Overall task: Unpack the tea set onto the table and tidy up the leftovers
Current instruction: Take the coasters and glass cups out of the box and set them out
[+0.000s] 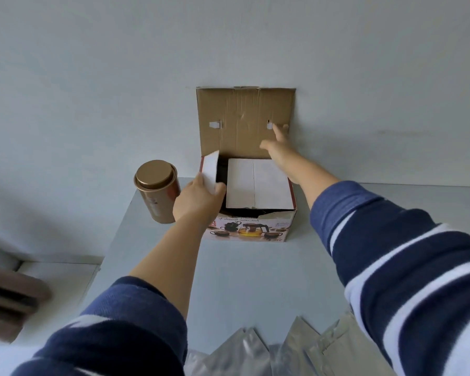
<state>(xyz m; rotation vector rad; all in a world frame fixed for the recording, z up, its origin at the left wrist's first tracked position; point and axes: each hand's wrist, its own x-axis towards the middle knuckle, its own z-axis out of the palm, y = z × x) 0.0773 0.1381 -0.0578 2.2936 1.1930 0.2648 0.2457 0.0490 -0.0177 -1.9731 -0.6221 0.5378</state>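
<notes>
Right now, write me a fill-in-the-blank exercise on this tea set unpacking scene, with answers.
1. The left hand grips a ____ side flap of the box.
2. The right hand pushes back the big brown ____.
3. A gold ____ stands left of the box.
4. Silvery ____ lie at the table's near edge.

Answers: white; lid; tin; pouches

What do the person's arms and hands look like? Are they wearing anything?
Both arms wear dark blue sleeves with white stripes, pushed up so the forearms are bare. The left hand and right hand are bare too: no gloves, rings or watch can be seen.
</notes>
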